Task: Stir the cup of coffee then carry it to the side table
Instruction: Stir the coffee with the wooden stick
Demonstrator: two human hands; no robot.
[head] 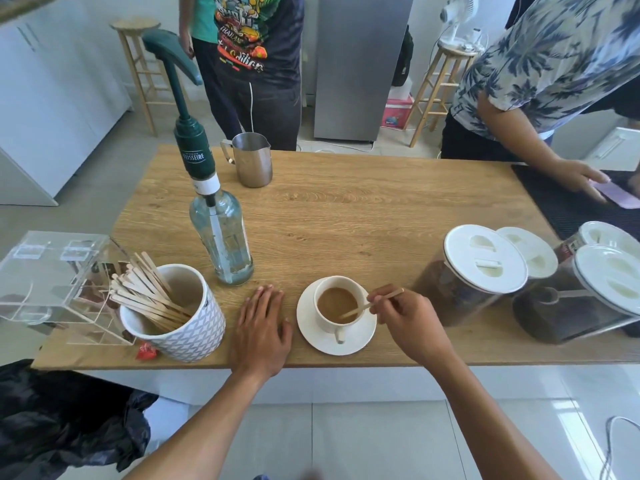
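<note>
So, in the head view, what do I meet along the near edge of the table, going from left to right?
clear plastic box → patterned mug of wooden sticks → left hand, flat on the table → cup of coffee on its saucer → right hand pinching the stirrer → white-lidded jars

Found a clear glass bottle with a dark green pump [221,237] upright on the pale wood-grain tabletop [346,216]. Saw a brushed steel pitcher [251,161] behind it, near the far edge. Noted a white diamond-patterned ceramic pot [187,327] of spare wooden sticks [145,292] at the near left, beside a clear acrylic box [52,271], with a small red wrapper [146,353] just beside its base. Counted four white-lidded clear jars [485,261] clustered at the right.
</note>
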